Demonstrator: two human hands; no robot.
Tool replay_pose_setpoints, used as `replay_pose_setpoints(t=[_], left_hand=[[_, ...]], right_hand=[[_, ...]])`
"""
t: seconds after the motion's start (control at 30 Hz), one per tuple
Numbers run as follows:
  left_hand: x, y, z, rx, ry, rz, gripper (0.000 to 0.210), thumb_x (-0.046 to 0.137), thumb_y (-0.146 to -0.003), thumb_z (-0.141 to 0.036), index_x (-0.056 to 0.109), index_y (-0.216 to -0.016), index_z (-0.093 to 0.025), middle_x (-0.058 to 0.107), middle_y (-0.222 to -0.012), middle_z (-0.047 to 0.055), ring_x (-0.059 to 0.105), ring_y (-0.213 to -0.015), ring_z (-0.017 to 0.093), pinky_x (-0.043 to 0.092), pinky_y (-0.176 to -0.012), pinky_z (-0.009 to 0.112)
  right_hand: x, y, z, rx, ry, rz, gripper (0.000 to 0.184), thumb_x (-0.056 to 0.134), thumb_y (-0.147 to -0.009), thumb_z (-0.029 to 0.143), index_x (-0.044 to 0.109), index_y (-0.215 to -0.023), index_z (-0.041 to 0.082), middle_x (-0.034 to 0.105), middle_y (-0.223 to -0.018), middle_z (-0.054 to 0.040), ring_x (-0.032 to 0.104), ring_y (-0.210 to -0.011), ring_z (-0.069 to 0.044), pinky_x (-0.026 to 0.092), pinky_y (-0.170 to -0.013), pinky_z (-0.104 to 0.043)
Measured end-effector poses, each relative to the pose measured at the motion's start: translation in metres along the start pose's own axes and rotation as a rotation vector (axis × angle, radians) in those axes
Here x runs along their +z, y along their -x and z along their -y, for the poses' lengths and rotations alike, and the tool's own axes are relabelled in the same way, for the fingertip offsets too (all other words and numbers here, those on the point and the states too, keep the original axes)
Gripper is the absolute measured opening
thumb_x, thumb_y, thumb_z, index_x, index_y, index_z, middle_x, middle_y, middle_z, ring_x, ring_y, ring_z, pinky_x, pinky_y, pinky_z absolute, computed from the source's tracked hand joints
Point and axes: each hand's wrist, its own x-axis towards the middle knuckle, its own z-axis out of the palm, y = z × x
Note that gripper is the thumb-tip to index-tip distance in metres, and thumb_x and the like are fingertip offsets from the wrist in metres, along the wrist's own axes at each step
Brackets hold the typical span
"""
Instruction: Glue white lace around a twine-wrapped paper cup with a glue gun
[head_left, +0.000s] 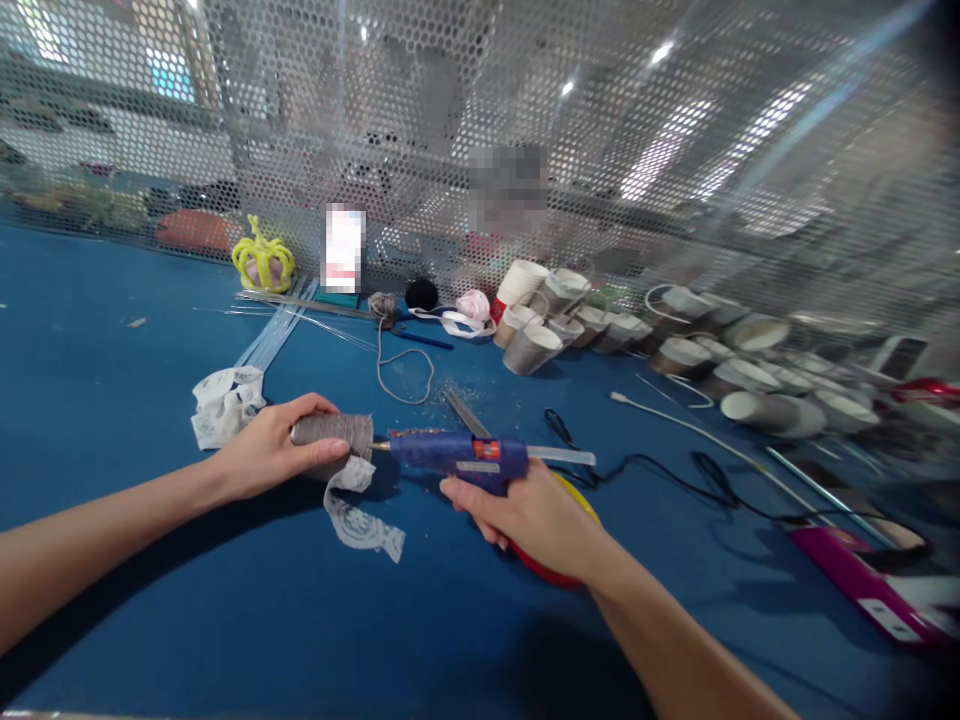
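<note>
My left hand [281, 445] is wrapped round a grey, cord-wound cup [358, 430] lying on its side. A strip of white lace [364, 525] trails from the cup onto the blue table, and more white lace [225, 405] lies bunched behind my left wrist. In my right hand [529, 510] is a blue glue gun [457, 455], with a clear glue stick [562, 455] poking out of its back. The gun's nozzle points left and is at the cup's edge; whether it touches I cannot tell. Scissors [469, 412] lie partly hidden behind the gun.
Grey and white cups [532, 347] crowd the back right. Yarn balls [421, 294], a yellow crown-shaped piece [262, 265] and glue sticks [277, 325] lie along the mesh partition [420, 120]. A black cord [660, 460] runs right towards a purple power strip [862, 585]. A red-yellow ring [551, 572] lies under my right hand.
</note>
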Motion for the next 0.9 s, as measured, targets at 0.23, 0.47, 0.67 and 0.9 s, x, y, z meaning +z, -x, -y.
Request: replay_pose_setpoints(t=[0.23, 0.47, 0.67, 0.9], left_hand=[[-0.0033, 0.0004, -0.0013, -0.022, 0.089, 0.078, 0.041, 0.052, -0.072, -0.050, 0.054, -0.098, -0.019, 0.062, -0.081, 0.002, 0.058, -0.072, 0.020, 0.044, -0.061, 0.024], [-0.0032, 0.0005, -0.0015, -0.032, 0.085, 0.079, 0.044, 0.051, -0.072, -0.052, 0.053, -0.100, -0.018, 0.060, -0.079, 0.001, 0.056, -0.068, 0.018, 0.043, -0.059, 0.024], [-0.0041, 0.0002, -0.0007, -0.039, 0.099, 0.090, 0.042, 0.050, -0.073, -0.052, 0.053, -0.099, -0.019, 0.060, -0.079, 0.001, 0.056, -0.067, 0.018, 0.043, -0.058, 0.023], [-0.0041, -0.0001, 0.0010, -0.051, 0.132, 0.084, 0.043, 0.049, -0.073, -0.054, 0.053, -0.099, -0.019, 0.062, -0.083, 0.002, 0.059, -0.073, 0.020, 0.045, -0.061, 0.026]], right_hand=[[0.0000, -0.0009, -0.0011, -0.024, -0.021, 0.002, 0.042, 0.052, -0.077, 0.050, 0.051, -0.051, 0.017, 0.050, -0.040, 0.0026, 0.047, -0.036, -0.008, 0.042, -0.042, -0.019], [-0.0028, 0.0000, -0.0002, -0.035, 0.000, 0.045, 0.043, 0.051, -0.077, 0.049, 0.051, -0.049, 0.017, 0.050, -0.039, 0.0022, 0.048, -0.037, -0.008, 0.043, -0.045, -0.020], [-0.0011, -0.0008, -0.0011, -0.036, -0.008, 0.033, 0.043, 0.052, -0.077, 0.049, 0.052, -0.050, 0.016, 0.051, -0.040, 0.0018, 0.048, -0.037, -0.008, 0.041, -0.044, -0.019], [-0.0036, 0.0011, 0.0011, -0.050, -0.042, 0.039, 0.041, 0.052, -0.077, 0.048, 0.053, -0.051, 0.016, 0.050, -0.040, 0.0023, 0.047, -0.037, -0.008, 0.042, -0.044, -0.019]])
